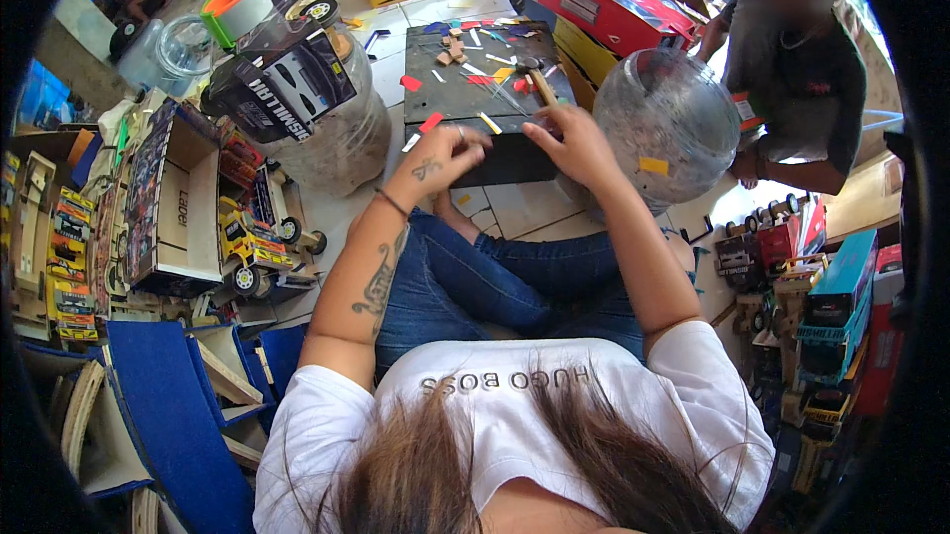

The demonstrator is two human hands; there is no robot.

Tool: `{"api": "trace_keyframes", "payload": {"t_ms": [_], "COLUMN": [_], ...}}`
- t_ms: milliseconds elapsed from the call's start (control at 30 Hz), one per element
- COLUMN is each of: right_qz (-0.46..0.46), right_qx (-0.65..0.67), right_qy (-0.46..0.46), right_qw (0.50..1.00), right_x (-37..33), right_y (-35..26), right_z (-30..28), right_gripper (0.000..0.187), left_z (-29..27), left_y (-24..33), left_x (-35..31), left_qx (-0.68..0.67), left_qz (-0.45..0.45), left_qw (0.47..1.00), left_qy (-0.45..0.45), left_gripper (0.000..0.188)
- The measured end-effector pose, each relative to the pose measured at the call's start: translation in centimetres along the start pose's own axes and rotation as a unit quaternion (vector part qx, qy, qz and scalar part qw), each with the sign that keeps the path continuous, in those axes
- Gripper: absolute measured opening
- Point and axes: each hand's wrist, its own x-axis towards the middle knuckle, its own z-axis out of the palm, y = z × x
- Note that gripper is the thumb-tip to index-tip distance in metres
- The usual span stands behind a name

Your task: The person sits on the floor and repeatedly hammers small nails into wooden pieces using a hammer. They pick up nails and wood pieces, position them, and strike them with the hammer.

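A dark low worktable (426,103) stands in front of me, strewn with small coloured strips. My left hand (447,155) is at its near edge, fingers curled together; whatever they may hold is too small to make out. A yellow-and-white strip (490,123) lies close to those fingertips. On the right, my right hand (576,141) is over the table's near corner, thumb apart from the forefinger, with nothing visible between them. Just beyond its fingers lies a hammer (540,85) with a wooden handle. Small wooden blocks (452,51) are piled toward the far side.
Large clear plastic jars flank the table, one at left (341,143) and one at right (665,123). A dark printed sheet (287,89) leans over the left jar. Toy trucks (252,242) crowd the left. A person (797,79) sits at far right, beyond a red box (609,0).
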Motion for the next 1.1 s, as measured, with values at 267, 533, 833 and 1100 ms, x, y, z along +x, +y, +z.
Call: {"api": "trace_keyframes", "payload": {"t_ms": [267, 533, 833, 1100], "right_qz": [0.127, 0.169, 0.017, -0.001], "right_qx": [-0.153, 0.184, -0.029, 0.040], "right_qy": [-0.023, -0.067, -0.060, 0.009], "right_qw": [0.980, 0.966, 0.998, 0.999], "right_x": [1.5, -2.6, -2.3, -1.9], "right_y": [2.9, -2.5, -6.6, -5.9], "right_z": [3.8, -1.8, -3.0, -2.8], "right_gripper": [0.041, 0.043, 0.043, 0.040], "left_z": [1.9, 3.1, 3.3, 3.3], "left_y": [-2.4, -4.1, -4.2, -4.4], "left_x": [4.5, 5.0, 5.2, 5.3], "left_qx": [0.183, 0.255, 0.287, 0.286], "left_qz": [0.044, 0.122, 0.122, 0.125], "left_qw": [0.932, 0.886, 0.877, 0.874], "left_qy": [0.308, 0.368, 0.366, 0.373], "left_gripper": [0.016, 0.023, 0.019, 0.018]}}
